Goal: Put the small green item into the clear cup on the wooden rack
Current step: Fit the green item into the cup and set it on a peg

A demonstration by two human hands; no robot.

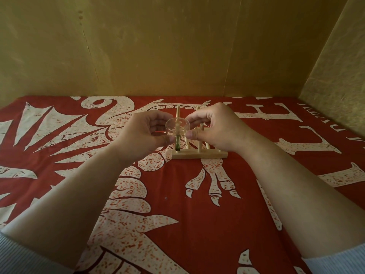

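A clear cup [177, 128] is held just above the left end of a wooden rack [199, 154] with upright pegs. My left hand [146, 133] grips the cup's left side between thumb and fingers. My right hand [213, 127] pinches its right rim. A small dark green item [177, 144] stands upright at the cup's lower front wall; whether it is inside the cup or behind it I cannot tell. The rack's far pegs are partly hidden by my right hand.
A red cloth [177, 214] with a cream dragon print covers the table. Yellow-brown walls [177, 46] close off the back and the right side [335, 76].
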